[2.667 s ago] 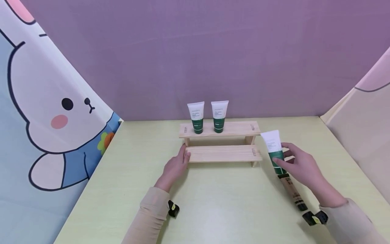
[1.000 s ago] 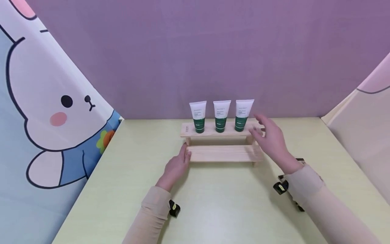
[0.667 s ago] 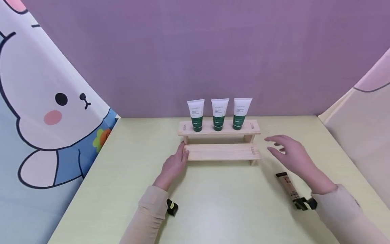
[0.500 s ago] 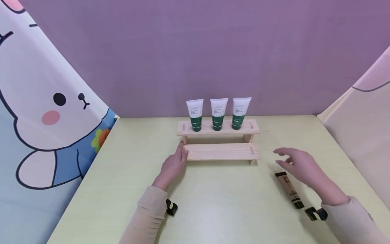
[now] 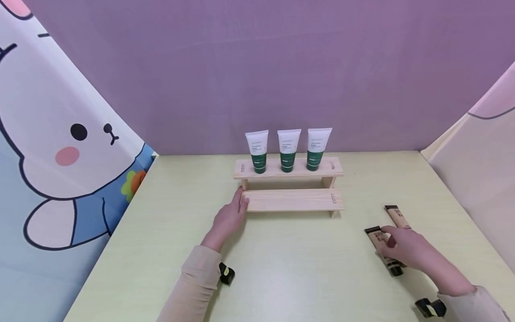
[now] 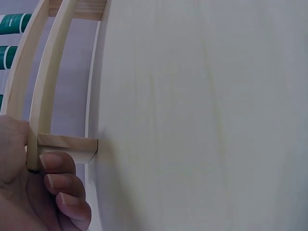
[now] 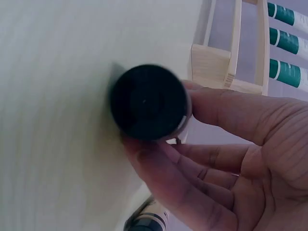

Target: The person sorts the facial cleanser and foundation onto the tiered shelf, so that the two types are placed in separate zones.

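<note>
My left hand (image 5: 228, 219) grips the left end of the lower board of a two-step wooden display rack (image 5: 291, 200); in the left wrist view its fingers (image 6: 60, 182) curl in close under the board. At the right, my right hand (image 5: 412, 250) pinches a beige squeeze tube with a black cap (image 5: 377, 238) between thumb and fingers, low over the table. That tube's round black cap (image 7: 148, 102) faces the right wrist camera. A second beige tube (image 5: 398, 218) lies just beyond, partly hidden by the hand.
Three white-and-green squeeze tubes stand cap down on the rack's upper board: a left one (image 5: 258, 151), a middle one (image 5: 288, 150) and a right one (image 5: 318, 149). Behind the pale table (image 5: 289, 268) hangs a purple cloth (image 5: 281, 76); a rabbit-print cloth (image 5: 60, 125) borders the left.
My right hand has set the third white-and-green tube on the upper board, let go, and come back right and down to pinch a beige tube. The left hand has stayed on the rack.
</note>
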The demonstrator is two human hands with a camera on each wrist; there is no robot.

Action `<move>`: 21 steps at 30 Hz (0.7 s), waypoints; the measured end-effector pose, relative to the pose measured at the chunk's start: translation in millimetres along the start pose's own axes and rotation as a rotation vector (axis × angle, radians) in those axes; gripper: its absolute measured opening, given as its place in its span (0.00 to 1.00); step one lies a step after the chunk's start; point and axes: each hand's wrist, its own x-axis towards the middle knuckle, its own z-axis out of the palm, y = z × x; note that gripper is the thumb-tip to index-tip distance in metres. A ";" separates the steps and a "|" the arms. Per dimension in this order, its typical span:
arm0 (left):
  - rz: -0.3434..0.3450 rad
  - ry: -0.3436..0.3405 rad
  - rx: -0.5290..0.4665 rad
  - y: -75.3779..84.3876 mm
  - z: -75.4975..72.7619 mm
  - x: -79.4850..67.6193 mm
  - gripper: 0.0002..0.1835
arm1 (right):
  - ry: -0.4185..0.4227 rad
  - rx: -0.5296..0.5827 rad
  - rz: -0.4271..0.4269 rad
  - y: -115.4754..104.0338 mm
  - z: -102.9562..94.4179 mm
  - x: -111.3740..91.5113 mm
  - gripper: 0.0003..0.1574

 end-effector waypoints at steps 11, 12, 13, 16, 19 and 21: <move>-0.006 -0.006 -0.018 0.5 -0.3 -0.8 0.33 | 0.072 0.052 -0.053 -7.5 7.2 -3.8 0.33; -0.006 -0.005 -0.019 0.5 -0.2 -1.1 0.33 | 0.085 0.062 -0.059 -8.6 7.5 -4.3 0.33; -0.008 -0.006 -0.018 0.4 0.1 -1.1 0.33 | 0.103 0.066 -0.065 -10.1 7.7 -4.5 0.33; -0.010 -0.004 -0.014 0.1 0.4 -1.2 0.32 | 0.152 0.088 -0.088 -15.7 8.0 -4.3 0.31; -0.005 0.002 -0.009 0.0 0.3 -1.2 0.32 | 0.205 0.112 -0.110 -23.2 7.7 -3.4 0.29; 0.002 0.007 -0.005 -0.3 0.1 -1.4 0.32 | 0.231 0.130 -0.124 -28.6 6.4 -2.2 0.29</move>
